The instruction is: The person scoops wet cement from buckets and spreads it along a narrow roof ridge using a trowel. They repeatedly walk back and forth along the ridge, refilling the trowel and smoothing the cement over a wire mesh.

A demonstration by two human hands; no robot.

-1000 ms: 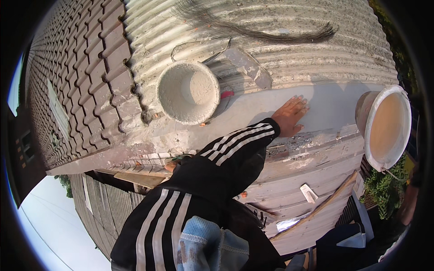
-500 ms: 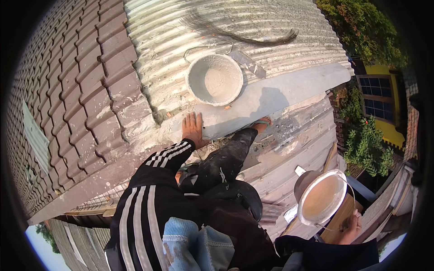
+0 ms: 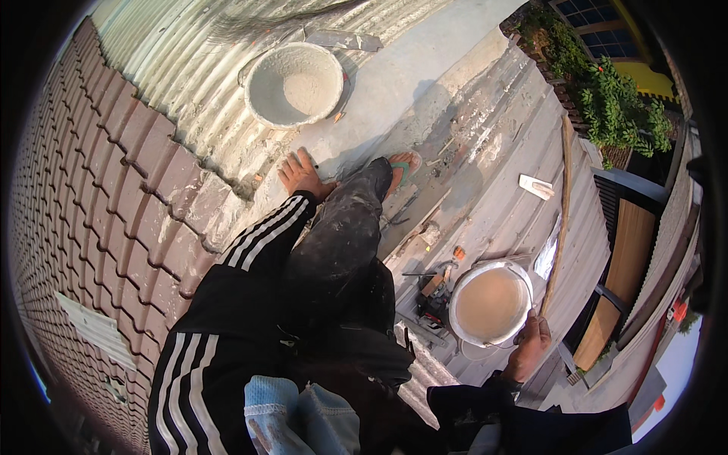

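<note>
L hand (image 3: 302,176) stays spread flat on the cement strip (image 3: 425,68), just below mortar bucket (image 3: 294,82). R hand (image 3: 528,347) now grips paint bucket (image 3: 491,303) rim, lower on roof.

A corrugated metal roof (image 3: 523,129) fills the upper and right frame, with brown tiles (image 3: 114,205) at left. A grey cement strip (image 3: 409,76) runs diagonally across it. On the roof, upper centre, sits a mortar bucket (image 3: 294,82); a trowel (image 3: 345,39) lies just above. A cream-filled bucket (image 3: 491,303) sits lower right, scraps near it.
</note>
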